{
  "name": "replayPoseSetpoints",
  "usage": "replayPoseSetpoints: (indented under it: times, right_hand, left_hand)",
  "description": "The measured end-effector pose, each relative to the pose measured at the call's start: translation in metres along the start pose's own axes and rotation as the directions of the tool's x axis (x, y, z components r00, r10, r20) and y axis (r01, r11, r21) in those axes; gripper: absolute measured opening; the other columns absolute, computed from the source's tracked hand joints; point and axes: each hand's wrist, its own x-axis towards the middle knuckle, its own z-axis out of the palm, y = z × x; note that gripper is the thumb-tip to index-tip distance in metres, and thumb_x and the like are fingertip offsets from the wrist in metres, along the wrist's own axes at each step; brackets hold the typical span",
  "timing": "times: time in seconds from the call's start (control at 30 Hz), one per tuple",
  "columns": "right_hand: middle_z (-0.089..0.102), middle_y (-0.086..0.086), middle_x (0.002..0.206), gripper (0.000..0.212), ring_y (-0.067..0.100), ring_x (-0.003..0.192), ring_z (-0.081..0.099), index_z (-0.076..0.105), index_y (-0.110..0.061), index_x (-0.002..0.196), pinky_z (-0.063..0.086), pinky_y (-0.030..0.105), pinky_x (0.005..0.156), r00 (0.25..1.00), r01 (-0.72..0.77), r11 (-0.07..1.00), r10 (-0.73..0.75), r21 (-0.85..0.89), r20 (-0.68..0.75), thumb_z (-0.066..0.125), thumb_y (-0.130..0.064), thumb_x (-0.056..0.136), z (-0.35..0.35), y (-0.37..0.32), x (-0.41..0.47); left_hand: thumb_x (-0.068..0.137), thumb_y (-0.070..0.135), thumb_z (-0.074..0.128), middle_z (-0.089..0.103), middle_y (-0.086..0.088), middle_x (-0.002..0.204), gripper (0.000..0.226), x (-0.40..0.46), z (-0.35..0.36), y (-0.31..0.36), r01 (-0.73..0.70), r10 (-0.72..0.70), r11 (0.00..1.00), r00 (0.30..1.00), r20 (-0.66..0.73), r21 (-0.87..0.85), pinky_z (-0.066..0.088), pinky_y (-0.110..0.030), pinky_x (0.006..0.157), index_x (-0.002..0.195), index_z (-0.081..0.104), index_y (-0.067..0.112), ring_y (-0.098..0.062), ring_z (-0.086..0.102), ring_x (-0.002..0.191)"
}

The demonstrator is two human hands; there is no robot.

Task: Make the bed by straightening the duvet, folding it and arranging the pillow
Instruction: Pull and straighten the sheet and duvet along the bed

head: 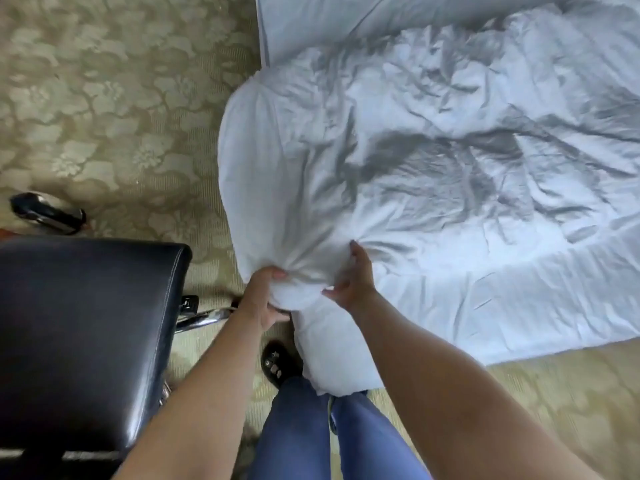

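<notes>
A white, heavily wrinkled duvet point(433, 161) lies spread over the bed, its near corner bunched and hanging off the bed's corner toward my legs. My left hand point(265, 299) grips that bunched corner from the left, fingers curled into the fabric. My right hand point(349, 278) pinches the gathered cloth just to the right, index finger stretched along a fold. The bed's side point(311, 26) with a dark seam shows at the top. No pillow is in view.
A black leather chair seat point(86, 327) with chrome legs stands close on my left. A dark shoe-like object point(45, 213) lies on the patterned green carpet point(121, 98). My feet and blue trousers are below the duvet corner.
</notes>
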Motion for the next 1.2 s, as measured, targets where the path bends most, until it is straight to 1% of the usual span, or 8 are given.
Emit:
replayPoseSetpoints:
  times: [0.17,0.4,0.53,0.67,0.8,0.93,1.1,1.2]
  right_hand:
    - [0.064,0.017,0.123,0.106,0.034,0.111,0.063,0.056,-0.009,0.128,0.047,0.047,0.101,0.977,-0.208,0.978,0.209,-0.030,0.034,0.068,-0.082,0.051,-0.028,0.060,0.030]
    - [0.064,0.018,0.123,0.067,0.034,0.115,0.060,0.058,-0.009,0.127,0.046,0.044,0.100,0.991,-0.055,0.987,0.036,0.148,0.130,0.060,-0.057,0.081,0.004,0.045,0.035]
    - [0.067,0.011,0.116,0.039,0.028,0.112,0.060,0.063,-0.010,0.118,0.041,0.037,0.106,0.998,-0.054,0.998,0.055,-0.032,0.007,0.059,-0.034,0.088,-0.022,0.046,0.040]
    - [0.064,0.004,0.094,0.023,0.020,0.085,0.061,0.064,-0.015,0.107,0.050,0.030,0.073,0.985,-0.036,0.993,0.015,-0.115,-0.173,0.064,-0.023,0.086,-0.032,0.047,0.044]
    - [0.067,0.003,0.097,0.044,0.017,0.081,0.061,0.061,-0.015,0.120,0.049,0.027,0.066,0.954,0.066,0.989,-0.101,-0.130,-0.284,0.069,-0.015,0.077,-0.025,0.039,0.045]
    - [0.059,0.002,0.071,0.015,0.016,0.061,0.056,0.061,-0.011,0.079,0.049,0.026,0.061,0.966,0.129,0.989,-0.140,-0.067,-0.218,0.055,0.003,0.076,-0.008,0.019,0.038]
    - [0.052,-0.001,0.067,0.020,0.018,0.063,0.050,0.049,-0.016,0.060,0.045,0.031,0.082,0.968,0.043,0.987,-0.080,-0.156,-0.239,0.047,0.002,0.052,-0.019,0.020,0.036]
    - [0.057,-0.004,0.076,0.009,0.011,0.062,0.052,0.056,-0.021,0.080,0.036,0.022,0.060,0.930,-0.128,0.897,-0.039,-0.422,-0.365,0.060,-0.013,0.080,-0.043,0.033,0.027]
  left_hand:
    - [0.083,0.007,0.055,0.057,-0.014,0.096,0.006,0.021,-0.021,-0.039,0.107,-0.107,0.981,0.994,0.008,-0.164,0.049,-0.056,0.089,0.087,0.058,0.011,-0.034,0.057,0.091]
    - [0.086,0.000,0.054,0.073,0.000,0.081,0.020,0.031,-0.036,-0.025,-0.061,0.094,0.977,0.984,0.153,-0.203,0.049,-0.042,0.093,0.094,0.062,0.017,-0.024,0.062,0.096]
    - [0.085,0.047,0.062,0.066,-0.004,0.116,0.049,0.054,-0.043,-0.056,0.098,-0.084,0.979,0.993,0.082,-0.177,0.048,-0.043,0.092,0.126,0.056,0.020,-0.026,0.058,0.112]
    - [0.074,0.068,0.061,0.059,-0.002,0.127,0.071,0.073,-0.043,-0.081,0.232,-0.222,0.955,0.972,0.076,-0.183,0.036,-0.055,0.104,0.128,0.052,0.023,-0.026,0.053,0.119]
    - [0.084,0.045,0.064,0.063,-0.010,0.126,0.050,0.078,-0.028,-0.067,0.115,-0.087,0.905,0.992,0.087,-0.409,0.042,-0.052,0.101,0.127,0.058,0.019,-0.031,0.059,0.115]
    - [0.077,0.007,0.066,0.067,-0.009,0.119,0.036,0.075,-0.017,-0.030,-0.123,0.133,0.841,0.991,-0.020,-0.527,0.054,-0.041,0.090,0.112,0.063,0.017,-0.027,0.065,0.107]
    - [0.071,0.004,0.067,0.067,-0.009,0.100,0.030,0.064,-0.033,-0.044,-0.108,0.157,0.930,0.981,0.116,-0.350,0.053,-0.037,0.085,0.099,0.063,0.014,-0.027,0.065,0.098]
    - [0.069,0.007,0.081,0.067,-0.003,0.096,0.026,0.070,-0.057,-0.074,-0.093,0.102,0.993,0.984,-0.148,0.068,0.051,-0.040,0.094,0.087,0.064,0.017,-0.027,0.064,0.099]
